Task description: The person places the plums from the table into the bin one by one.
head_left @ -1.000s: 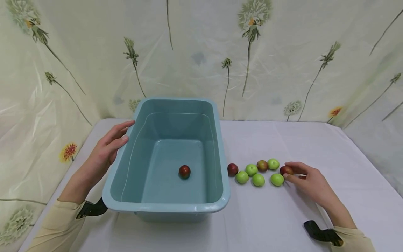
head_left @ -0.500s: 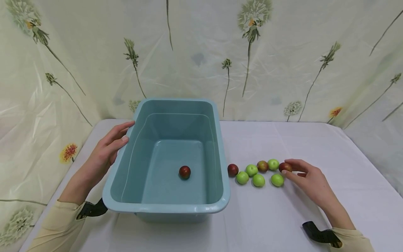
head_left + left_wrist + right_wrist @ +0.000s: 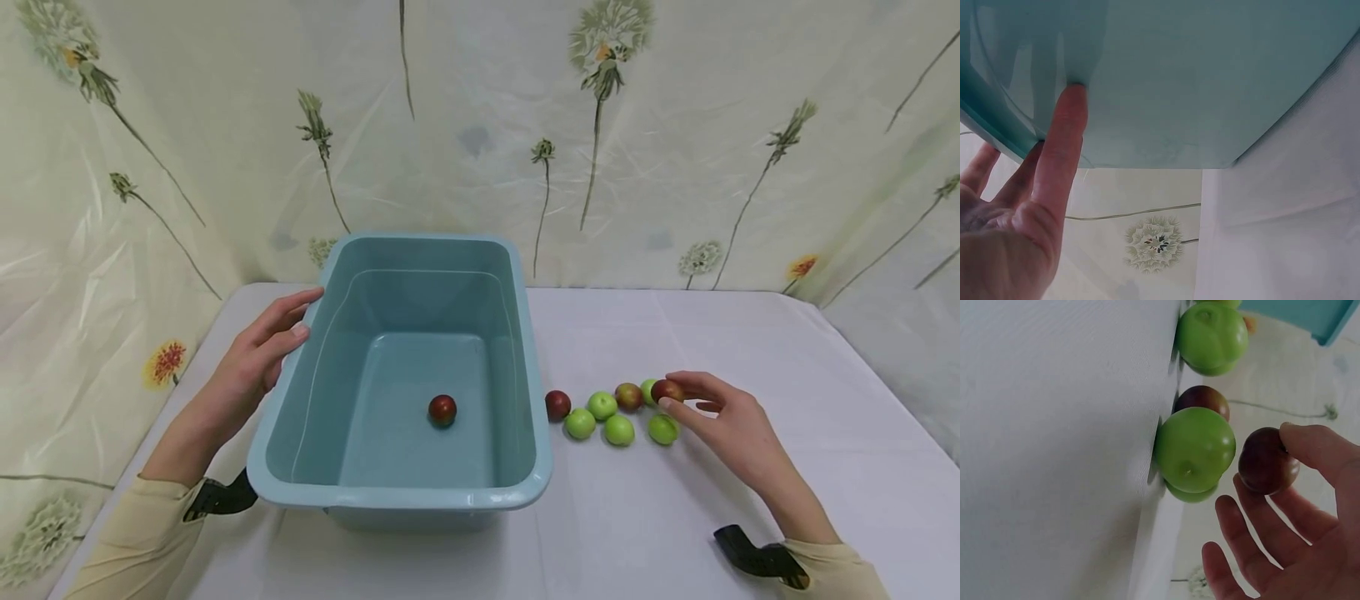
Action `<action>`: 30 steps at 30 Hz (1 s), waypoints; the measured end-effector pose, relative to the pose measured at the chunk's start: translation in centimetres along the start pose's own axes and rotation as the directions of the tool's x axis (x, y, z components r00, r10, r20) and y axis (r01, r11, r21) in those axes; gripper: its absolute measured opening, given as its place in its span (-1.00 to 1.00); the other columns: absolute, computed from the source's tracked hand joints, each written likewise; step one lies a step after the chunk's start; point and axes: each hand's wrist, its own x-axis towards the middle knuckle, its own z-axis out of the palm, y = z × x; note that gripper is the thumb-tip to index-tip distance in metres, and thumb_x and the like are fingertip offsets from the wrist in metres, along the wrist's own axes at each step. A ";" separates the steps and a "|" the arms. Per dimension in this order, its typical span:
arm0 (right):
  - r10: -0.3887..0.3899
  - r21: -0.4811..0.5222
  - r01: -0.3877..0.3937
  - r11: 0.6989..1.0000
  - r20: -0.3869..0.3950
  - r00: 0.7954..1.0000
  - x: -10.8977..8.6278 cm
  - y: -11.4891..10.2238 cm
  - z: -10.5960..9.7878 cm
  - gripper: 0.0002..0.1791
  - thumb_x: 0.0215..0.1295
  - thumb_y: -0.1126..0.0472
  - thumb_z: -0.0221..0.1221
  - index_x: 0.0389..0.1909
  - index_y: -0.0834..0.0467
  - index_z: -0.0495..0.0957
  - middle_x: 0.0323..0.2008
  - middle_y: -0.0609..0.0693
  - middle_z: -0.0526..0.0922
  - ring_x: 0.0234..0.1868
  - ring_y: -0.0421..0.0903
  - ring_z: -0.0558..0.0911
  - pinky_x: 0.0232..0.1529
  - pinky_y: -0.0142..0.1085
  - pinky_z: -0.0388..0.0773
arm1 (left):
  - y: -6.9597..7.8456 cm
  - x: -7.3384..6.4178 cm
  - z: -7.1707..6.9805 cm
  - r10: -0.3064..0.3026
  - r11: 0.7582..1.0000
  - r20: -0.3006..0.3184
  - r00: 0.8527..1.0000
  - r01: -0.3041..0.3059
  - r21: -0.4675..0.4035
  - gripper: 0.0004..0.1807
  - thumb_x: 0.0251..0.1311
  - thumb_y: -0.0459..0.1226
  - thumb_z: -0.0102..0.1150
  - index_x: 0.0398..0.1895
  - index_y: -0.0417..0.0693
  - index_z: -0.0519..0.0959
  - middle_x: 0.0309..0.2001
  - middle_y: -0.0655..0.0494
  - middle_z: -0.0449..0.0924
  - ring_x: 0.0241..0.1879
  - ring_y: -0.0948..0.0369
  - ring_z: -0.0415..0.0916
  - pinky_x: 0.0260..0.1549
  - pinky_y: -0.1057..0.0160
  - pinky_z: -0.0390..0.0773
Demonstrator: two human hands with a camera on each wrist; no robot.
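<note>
My right hand (image 3: 731, 425) pinches a dark red plum (image 3: 666, 391) between thumb and fingertips. In the right wrist view this held plum (image 3: 1266, 464) hangs off the cloth, beside a green plum (image 3: 1195, 450). Several green plums (image 3: 618, 431) and two reddish ones, including a brownish-red plum (image 3: 628, 397), lie to the left of that hand. A blue-green plastic basin (image 3: 537, 417) stands left of centre, with one dark red plum (image 3: 442, 410) on its floor. Against the basin's left side rests my left hand (image 3: 258, 354), fingers extended; its thumb (image 3: 1063, 134) touches the outer wall below the rim.
Everything stands on a table with a white cloth (image 3: 622, 517). A plastic sheet (image 3: 465, 133) printed with dandelions hangs behind and at both sides. One dark red plum (image 3: 557, 406) lies close by the basin's right wall.
The right hand has raised the dark red plum off the cloth and moved it slightly left, so it partly covers a green plum. My left hand stays at the basin.
</note>
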 end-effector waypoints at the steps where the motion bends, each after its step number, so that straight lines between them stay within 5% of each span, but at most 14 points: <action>1: -0.004 0.007 0.004 1.000 -0.002 1.000 0.0 -0.2 0.0 -0.50 0.33 -0.06 0.25 0.16 0.15 0.53 -0.05 0.11 0.66 0.00 0.08 0.58 -0.10 -0.34 0.45 | 0.0 0.0 0.0 0.000 1.000 -0.001 1.000 0.000 0.001 -0.48 0.53 -0.10 -0.20 0.51 0.19 0.17 0.43 0.01 0.12 0.15 0.15 0.44 -0.18 0.18 0.62; 8: -0.019 0.023 0.019 1.000 -0.007 1.000 0.6 -1.1 0.7 -0.52 0.33 -0.07 0.25 0.16 0.09 0.55 -0.05 0.05 0.68 -0.01 -0.07 0.58 -0.02 -0.30 0.46 | 0.0 0.1 0.1 0.001 1.000 -0.009 1.000 -0.001 -0.003 -0.48 0.52 -0.10 -0.19 0.50 0.19 0.18 0.44 -0.01 0.11 0.15 0.14 0.43 -0.17 0.19 0.62; 17: -0.006 0.109 0.006 0.994 0.002 1.000 1.3 -2.5 1.1 -0.48 0.34 -0.11 0.22 0.19 0.09 0.51 0.02 0.11 0.63 0.08 0.18 0.54 0.04 0.16 0.41 | -0.1 0.1 0.1 0.015 1.000 0.001 1.000 -0.015 -0.026 -0.49 0.53 -0.13 -0.20 0.50 0.17 0.18 0.43 0.00 0.12 0.13 0.15 0.46 -0.18 0.19 0.62; 30: -0.074 0.213 0.113 0.971 -0.183 0.980 1.6 -5.7 2.1 -0.60 0.31 0.05 0.29 0.16 -0.06 0.58 -0.05 -0.09 0.65 -0.03 -0.19 0.52 -0.06 -0.31 0.37 | -0.1 0.1 0.1 0.017 0.999 -0.003 1.000 -0.018 -0.042 -0.49 0.53 -0.14 -0.19 0.49 0.15 0.19 0.42 0.00 0.13 0.10 0.15 0.49 -0.19 0.20 0.63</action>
